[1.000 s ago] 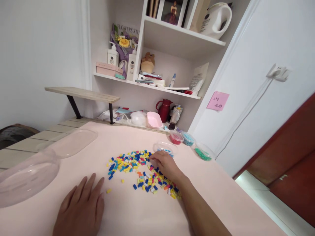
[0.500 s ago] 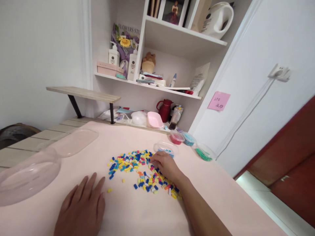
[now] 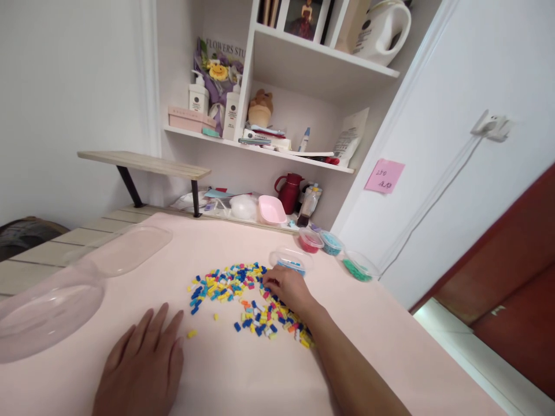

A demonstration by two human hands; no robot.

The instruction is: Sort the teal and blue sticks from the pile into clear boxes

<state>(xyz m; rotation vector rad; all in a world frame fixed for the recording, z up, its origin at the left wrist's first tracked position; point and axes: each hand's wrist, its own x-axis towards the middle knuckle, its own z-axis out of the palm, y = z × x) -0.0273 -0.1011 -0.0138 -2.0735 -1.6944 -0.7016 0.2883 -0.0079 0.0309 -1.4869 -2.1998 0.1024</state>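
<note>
A scatter of tiny blue, yellow, pink and white bricks (image 3: 234, 289) lies in the middle of the pink table (image 3: 243, 370). My right hand (image 3: 288, 290) rests on the pile's right part, fingers curled down onto the bricks; what the fingertips pinch is hidden. Just beyond it sits a small clear tub (image 3: 291, 260) with blue pieces inside. My left hand (image 3: 143, 364) lies flat on the table near the front edge, fingers stretched out, holding nothing. A lone yellow brick (image 3: 191, 333) lies beside its fingertips.
Two clear oval lids (image 3: 47, 312) (image 3: 130, 248) lie at the left. Small tubs of red (image 3: 310, 240), blue (image 3: 332, 243) and green (image 3: 359, 268) pieces stand at the right near the wall. Shelves with bottles, a red jug (image 3: 289, 193) and a pink dish (image 3: 271, 210) rise at the back.
My right hand has shifted slightly within the brick pile. The left hand stays flat in place. The view has moved a little.
</note>
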